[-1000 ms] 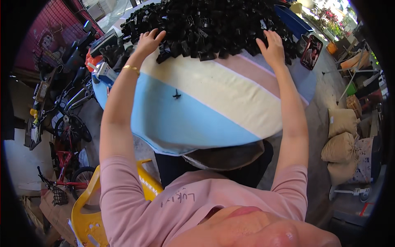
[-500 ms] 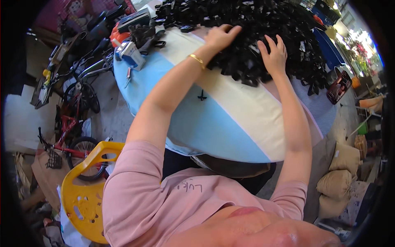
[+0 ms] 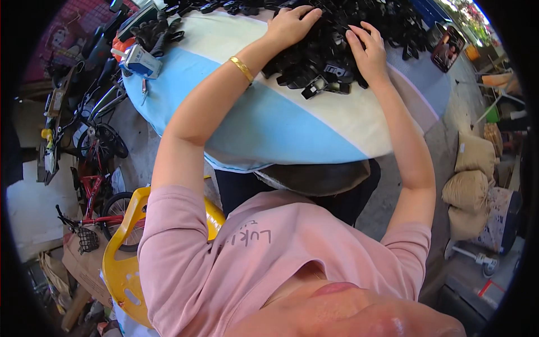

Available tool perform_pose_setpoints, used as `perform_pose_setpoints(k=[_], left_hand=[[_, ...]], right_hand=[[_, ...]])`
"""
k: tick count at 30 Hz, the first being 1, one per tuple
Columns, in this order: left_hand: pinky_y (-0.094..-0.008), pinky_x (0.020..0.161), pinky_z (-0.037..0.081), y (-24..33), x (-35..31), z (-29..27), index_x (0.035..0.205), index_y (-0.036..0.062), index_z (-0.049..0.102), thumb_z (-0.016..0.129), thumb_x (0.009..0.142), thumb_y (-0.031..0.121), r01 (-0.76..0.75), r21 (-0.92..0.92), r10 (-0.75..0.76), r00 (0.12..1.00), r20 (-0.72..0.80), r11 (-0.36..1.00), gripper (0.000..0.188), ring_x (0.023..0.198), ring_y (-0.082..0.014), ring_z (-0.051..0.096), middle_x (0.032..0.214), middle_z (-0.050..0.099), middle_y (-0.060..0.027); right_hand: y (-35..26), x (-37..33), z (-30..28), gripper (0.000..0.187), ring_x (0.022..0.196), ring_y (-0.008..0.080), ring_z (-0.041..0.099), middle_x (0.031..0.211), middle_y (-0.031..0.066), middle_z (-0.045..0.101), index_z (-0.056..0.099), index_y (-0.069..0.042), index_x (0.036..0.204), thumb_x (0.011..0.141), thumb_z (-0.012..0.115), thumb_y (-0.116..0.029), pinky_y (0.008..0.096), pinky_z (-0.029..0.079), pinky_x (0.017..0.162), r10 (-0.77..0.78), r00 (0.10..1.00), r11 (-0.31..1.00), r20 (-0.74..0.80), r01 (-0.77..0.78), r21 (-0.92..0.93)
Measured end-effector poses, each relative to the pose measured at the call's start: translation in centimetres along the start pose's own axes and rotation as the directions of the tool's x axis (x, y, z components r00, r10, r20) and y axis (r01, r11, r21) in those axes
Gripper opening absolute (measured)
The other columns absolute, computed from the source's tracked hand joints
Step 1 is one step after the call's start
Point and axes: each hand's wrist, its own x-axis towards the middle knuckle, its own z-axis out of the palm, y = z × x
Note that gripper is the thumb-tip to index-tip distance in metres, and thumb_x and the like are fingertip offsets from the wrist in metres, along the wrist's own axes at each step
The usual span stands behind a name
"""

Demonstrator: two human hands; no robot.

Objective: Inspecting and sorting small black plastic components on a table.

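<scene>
A heap of small black plastic pieces (image 3: 323, 70), which look like buckles or clips, lies across the far part of a striped, cloth-covered table (image 3: 281, 132). At the heap's left side is my left hand (image 3: 293, 26), thumb and fingers apart, with a gold bracelet on the wrist. My right hand (image 3: 368, 51) rests on its right side, fingers spread. Between the two hands a clump of the pieces bulges toward me over the cream stripe. Neither hand visibly grips a piece, though some fingertips blend into the dark heap.
At the table's left stand a blue-and-white carton (image 3: 141, 60) and a small metal tool (image 3: 144, 90). Dark gloves (image 3: 157, 36) lie behind them. A phone (image 3: 448, 49) is propped at the right edge. Around me are a yellow chair (image 3: 120, 269), a red bicycle (image 3: 92, 194) and stuffed sacks (image 3: 467, 191).
Both hands have come nearer to me across the table, and the front of the black heap has slid nearer between them. The whole view has tilted, so the table sits higher in it.
</scene>
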Motion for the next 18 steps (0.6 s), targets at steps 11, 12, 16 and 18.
perform_pose_setpoints(k=[11, 12, 16, 18], left_hand=[[-0.0386, 0.076, 0.047, 7.2, -10.0, -5.0, 0.089, 0.0060, 0.063, 0.073, 0.066, 0.035, -0.539, 0.272, 0.419, 0.818, 0.394, 0.797, 0.038, 0.087, -0.0320, 0.054, 0.090, 0.055, -0.0142], [-0.0377, 0.076, 0.047, 7.3, -11.0, -4.6, 0.089, 0.0058, 0.063, 0.073, 0.067, 0.031, -0.537, 0.313, 0.406, 0.823, 0.397, 0.784, 0.035, 0.088, -0.0312, 0.054, 0.091, 0.055, -0.0139], [-0.0360, 0.079, 0.045, 7.4, -12.1, -4.2, 0.095, 0.0034, 0.060, 0.073, 0.066, 0.013, -0.524, 0.288, 0.390, 0.823, 0.413, 0.801, 0.033, 0.092, -0.0294, 0.051, 0.094, 0.053, -0.0129], [-0.0352, 0.079, 0.046, 7.0, -12.2, -4.1, 0.096, 0.0025, 0.060, 0.072, 0.067, 0.011, -0.522, 0.201, 0.441, 0.831, 0.339, 0.829, 0.033, 0.089, -0.0288, 0.053, 0.092, 0.054, -0.0126]], right_hand=[[0.0, -3.0, -6.1, 0.024, 0.089, 0.0220, 0.057, 0.101, 0.0063, 0.063, 0.065, -0.009, 0.099, 0.075, 0.068, -0.012, 0.0311, 0.045, 0.081, -0.097, 0.994, 0.979, -0.042, 0.087, -0.187], [-0.2, -3.1, -6.3, 0.024, 0.089, 0.0220, 0.057, 0.101, 0.0063, 0.063, 0.065, -0.009, 0.099, 0.075, 0.068, -0.012, 0.0311, 0.045, 0.081, -0.098, 0.994, 0.977, -0.047, 0.087, -0.193], [-1.7, -3.1, -6.3, 0.024, 0.069, 0.0140, 0.054, 0.087, 0.0037, 0.061, 0.065, -0.007, 0.098, 0.074, 0.069, -0.009, 0.0242, 0.046, 0.062, 0.035, 0.995, 0.999, -0.095, -0.039, -0.038], [-2.0, -3.3, -6.6, 0.025, 0.064, 0.0115, 0.052, 0.082, 0.0029, 0.059, 0.064, -0.007, 0.099, 0.074, 0.068, -0.007, 0.0222, 0.045, 0.057, 0.022, 0.986, 1.000, -0.163, -0.023, -0.001]])
